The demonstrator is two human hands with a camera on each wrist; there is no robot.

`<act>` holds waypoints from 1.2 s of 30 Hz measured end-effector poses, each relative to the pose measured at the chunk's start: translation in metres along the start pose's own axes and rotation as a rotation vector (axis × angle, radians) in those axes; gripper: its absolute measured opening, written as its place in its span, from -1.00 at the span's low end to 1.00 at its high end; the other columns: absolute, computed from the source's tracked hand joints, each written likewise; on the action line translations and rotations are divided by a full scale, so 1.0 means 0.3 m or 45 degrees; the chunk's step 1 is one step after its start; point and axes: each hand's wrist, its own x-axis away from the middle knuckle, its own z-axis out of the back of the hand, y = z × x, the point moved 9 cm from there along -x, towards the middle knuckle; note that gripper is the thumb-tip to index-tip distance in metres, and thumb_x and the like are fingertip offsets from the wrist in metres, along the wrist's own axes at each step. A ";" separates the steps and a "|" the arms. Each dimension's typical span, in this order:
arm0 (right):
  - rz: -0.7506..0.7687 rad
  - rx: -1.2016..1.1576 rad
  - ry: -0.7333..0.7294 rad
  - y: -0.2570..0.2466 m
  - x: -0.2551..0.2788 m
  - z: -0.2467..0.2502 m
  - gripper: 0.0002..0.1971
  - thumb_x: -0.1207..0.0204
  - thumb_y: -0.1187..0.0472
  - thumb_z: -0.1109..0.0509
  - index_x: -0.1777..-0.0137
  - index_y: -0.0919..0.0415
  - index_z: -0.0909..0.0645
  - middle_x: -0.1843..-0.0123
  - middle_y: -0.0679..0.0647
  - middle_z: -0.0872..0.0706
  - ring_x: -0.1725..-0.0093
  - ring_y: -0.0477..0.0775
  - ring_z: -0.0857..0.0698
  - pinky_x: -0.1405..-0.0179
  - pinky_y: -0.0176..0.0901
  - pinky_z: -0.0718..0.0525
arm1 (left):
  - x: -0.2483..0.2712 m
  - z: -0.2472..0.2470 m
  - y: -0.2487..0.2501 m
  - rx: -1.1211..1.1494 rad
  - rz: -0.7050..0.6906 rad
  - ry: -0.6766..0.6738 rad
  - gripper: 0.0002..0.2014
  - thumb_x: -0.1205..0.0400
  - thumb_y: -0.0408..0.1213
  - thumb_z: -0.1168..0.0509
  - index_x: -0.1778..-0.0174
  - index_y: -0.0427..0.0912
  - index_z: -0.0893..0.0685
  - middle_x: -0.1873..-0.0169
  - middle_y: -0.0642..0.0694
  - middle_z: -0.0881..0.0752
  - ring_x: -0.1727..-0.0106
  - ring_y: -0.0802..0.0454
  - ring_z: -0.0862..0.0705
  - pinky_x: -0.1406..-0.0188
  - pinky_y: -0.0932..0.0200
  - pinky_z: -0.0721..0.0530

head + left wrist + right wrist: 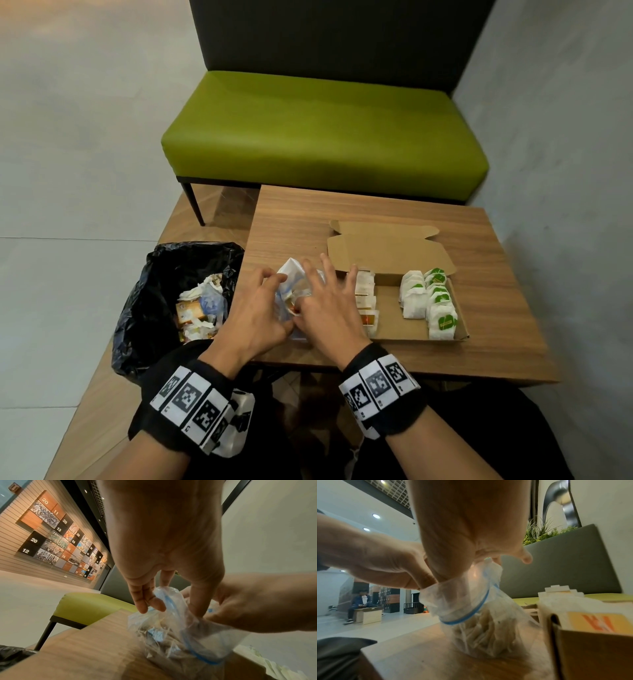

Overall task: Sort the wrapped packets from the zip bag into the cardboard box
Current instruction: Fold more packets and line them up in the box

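Observation:
A clear zip bag (291, 278) with a blue seal stands on the wooden table (496, 274), left of the cardboard box (394, 325). My left hand (274, 291) pinches the bag's rim between fingers (150, 601) and thumb. My right hand (318, 291) has its thumb hooked inside the bag's mouth (471, 601), with the other fingers spread above it. Pale packets show through the bag (180, 635). In the open box stand a row of orange-labelled packets (364, 298) on the left and green-labelled packets (438, 308) on the right.
A bin with a black liner (164, 274) holding torn wrappers stands left of the table. A green bench (325, 137) sits behind the table, and a grey wall runs along the right. The box's lid (387, 246) lies folded back.

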 end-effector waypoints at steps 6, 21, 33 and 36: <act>-0.027 0.026 -0.089 -0.007 -0.024 -0.010 -0.60 -0.57 -0.04 -0.43 -0.37 0.04 -0.65 -0.78 0.13 0.05 -0.74 0.39 0.17 -0.46 0.80 0.07 | 0.014 -0.005 0.002 -0.005 -0.028 -0.047 -0.14 -0.32 -0.18 -0.62 -0.55 -0.21 -0.44 -0.40 -0.03 -0.37 0.02 0.08 -0.56 -0.07 0.29 -0.54; -0.310 -1.093 0.634 0.222 0.129 0.118 -0.83 -0.60 0.07 -0.45 -0.07 0.09 -0.82 -0.51 -0.12 -0.55 -0.50 -0.09 -0.39 -0.45 -0.04 -0.42 | -0.021 0.032 -0.014 -0.011 0.094 0.034 -0.21 -0.48 -0.07 -0.54 -0.58 -0.24 -0.36 -0.49 -0.11 -0.28 -0.43 -0.09 -0.49 -0.42 0.11 -0.50; -0.053 -0.554 1.134 0.226 0.270 0.254 -0.82 -0.55 0.14 -0.45 -0.05 0.15 -0.83 -0.16 0.05 -0.77 -0.10 0.14 -0.64 0.02 0.07 -0.67 | 0.065 0.023 0.207 1.132 0.256 0.009 -0.51 -0.64 0.17 -0.12 0.04 -0.19 -0.74 0.27 -0.14 -0.84 0.30 0.04 -0.77 0.32 0.13 -0.65; 0.113 -0.362 1.087 0.193 0.303 0.252 -0.80 -0.54 0.12 -0.45 -0.08 0.11 -0.82 -0.20 0.10 -0.76 -0.12 0.19 -0.62 -0.19 0.26 -0.61 | 0.064 -0.017 0.248 1.470 0.333 -0.094 -0.58 -0.76 -0.06 -0.16 0.11 -0.34 -0.75 0.29 -0.29 -0.76 0.30 -0.09 -0.70 0.36 0.11 -0.64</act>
